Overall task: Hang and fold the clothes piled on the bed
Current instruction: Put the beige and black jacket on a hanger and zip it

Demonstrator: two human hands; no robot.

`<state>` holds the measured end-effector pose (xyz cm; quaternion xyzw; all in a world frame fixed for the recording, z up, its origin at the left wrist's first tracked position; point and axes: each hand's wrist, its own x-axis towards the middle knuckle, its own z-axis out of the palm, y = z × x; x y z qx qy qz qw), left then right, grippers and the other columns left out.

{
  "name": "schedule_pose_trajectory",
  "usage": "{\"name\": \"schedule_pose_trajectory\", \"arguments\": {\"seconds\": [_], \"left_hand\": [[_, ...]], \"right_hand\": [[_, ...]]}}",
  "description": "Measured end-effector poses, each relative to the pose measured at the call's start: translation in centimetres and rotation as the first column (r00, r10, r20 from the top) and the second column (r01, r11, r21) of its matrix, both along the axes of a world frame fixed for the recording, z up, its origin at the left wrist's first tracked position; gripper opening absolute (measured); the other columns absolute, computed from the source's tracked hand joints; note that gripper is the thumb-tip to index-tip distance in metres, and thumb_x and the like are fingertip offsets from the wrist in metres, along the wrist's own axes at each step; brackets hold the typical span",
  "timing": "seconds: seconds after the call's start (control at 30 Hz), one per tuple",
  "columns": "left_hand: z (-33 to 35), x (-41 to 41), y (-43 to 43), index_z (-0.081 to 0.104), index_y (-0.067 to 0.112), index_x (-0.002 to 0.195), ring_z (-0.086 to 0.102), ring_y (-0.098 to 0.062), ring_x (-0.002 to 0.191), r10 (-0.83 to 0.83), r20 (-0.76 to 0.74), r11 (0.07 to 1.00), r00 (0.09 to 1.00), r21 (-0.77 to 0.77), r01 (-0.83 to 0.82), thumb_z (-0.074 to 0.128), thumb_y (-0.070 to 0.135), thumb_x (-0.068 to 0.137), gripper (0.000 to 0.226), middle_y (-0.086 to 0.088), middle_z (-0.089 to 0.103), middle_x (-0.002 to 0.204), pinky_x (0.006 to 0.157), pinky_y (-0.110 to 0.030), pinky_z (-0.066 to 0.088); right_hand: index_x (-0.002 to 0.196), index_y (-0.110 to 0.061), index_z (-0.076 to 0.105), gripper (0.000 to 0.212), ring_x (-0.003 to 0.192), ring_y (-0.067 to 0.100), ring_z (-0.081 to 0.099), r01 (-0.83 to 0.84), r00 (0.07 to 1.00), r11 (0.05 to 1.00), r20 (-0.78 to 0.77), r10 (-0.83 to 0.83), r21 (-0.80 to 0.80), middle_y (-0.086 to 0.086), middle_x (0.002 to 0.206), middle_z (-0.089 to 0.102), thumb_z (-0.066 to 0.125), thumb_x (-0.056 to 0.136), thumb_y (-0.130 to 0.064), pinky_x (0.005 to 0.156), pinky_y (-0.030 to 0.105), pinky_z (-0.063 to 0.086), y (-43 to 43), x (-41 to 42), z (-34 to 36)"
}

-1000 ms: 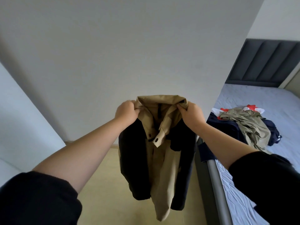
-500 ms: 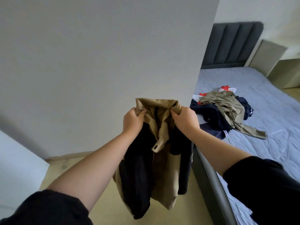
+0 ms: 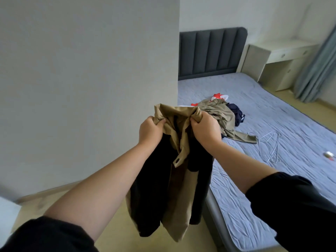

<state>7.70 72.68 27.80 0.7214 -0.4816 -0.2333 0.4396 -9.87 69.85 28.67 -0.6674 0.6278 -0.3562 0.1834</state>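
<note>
I grip the tan-and-black jacket (image 3: 174, 166) at its collar, left hand (image 3: 150, 130) and right hand (image 3: 204, 129) bunching the fabric so it hangs straight beside the bed (image 3: 291, 128), where the clothes pile (image 3: 221, 113) and wire hangers (image 3: 269, 144) wait.

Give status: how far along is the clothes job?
Nothing hung or folded shows in view. In hand: left hand and right hand grip a tan-and-black jacket at its collar, beside the bed. Left: the clothes pile on the bed, wire hangers lying loose beside it.

Soft daylight, dim overall; wide-angle bending at edges (lower left corner blurred); no glare.
</note>
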Motion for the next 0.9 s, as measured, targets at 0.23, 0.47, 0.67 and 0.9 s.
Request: {"name": "schedule_pose_trajectory", "arguments": {"seconds": [0.23, 0.47, 0.67, 0.9], "left_hand": [[2.0, -12.5, -0.3, 0.062, 0.016, 0.084, 0.060, -0.019, 0.083, -0.033, -0.383, 0.995, 0.923, 0.073, 0.065, 0.059, 0.035, 0.092, 0.021, -0.002, 0.065, 0.086, 0.079, -0.031, 0.046], [1.5, -21.7, 0.0, 0.063, 0.005, 0.115, 0.061, -0.029, 0.106, -0.080, -0.592, 0.982, 0.802, 0.092, 0.166, 0.063, 0.036, 0.090, 0.039, -0.012, 0.066, 0.113, 0.100, -0.044, 0.046], [-2.0, -25.1, -3.4, 0.067, 0.012, 0.100, 0.063, -0.028, 0.103, -0.103, -0.561, 0.969, 0.822, 0.130, 0.210, 0.065, 0.033, 0.089, 0.024, -0.011, 0.069, 0.107, 0.099, -0.044, 0.048], [-10.0, -26.4, -10.7, 0.063, 0.025, 0.085, 0.060, -0.025, 0.091, -0.252, -0.166, 0.912, 0.954, 0.289, 0.291, 0.065, 0.029, 0.087, 0.005, 0.002, 0.062, 0.083, 0.076, -0.032, 0.045]], "right_hand": [[0.079, -0.012, 0.055, 0.024, 0.069, 0.023, 0.055, -0.008, 0.998, 0.998, -0.058, 0.004, -0.066, -0.003, 0.068, 0.054, 0.048, 0.092, -0.032, 0.060, 0.032, 0.039, 0.5, -11.3, 2.8], [0.075, -0.019, 0.051, 0.018, 0.060, 0.017, 0.047, -0.032, 0.977, 0.991, -0.212, 0.003, -0.134, -0.004, 0.067, 0.053, 0.046, 0.092, -0.024, 0.051, 0.029, 0.036, 1.6, -19.6, 4.4], [0.079, -0.017, 0.045, 0.012, 0.064, 0.024, 0.046, 0.022, 0.908, 0.998, -0.416, -0.041, -0.051, 0.000, 0.073, 0.048, 0.048, 0.089, -0.022, 0.051, 0.028, 0.031, -1.6, -23.9, 1.9], [0.098, -0.005, 0.054, 0.014, 0.085, 0.037, 0.059, 0.126, 0.833, 0.982, -0.552, -0.028, 0.140, 0.018, 0.095, 0.062, 0.046, 0.086, -0.009, 0.062, 0.032, 0.034, -7.9, -29.6, -6.1]]}}
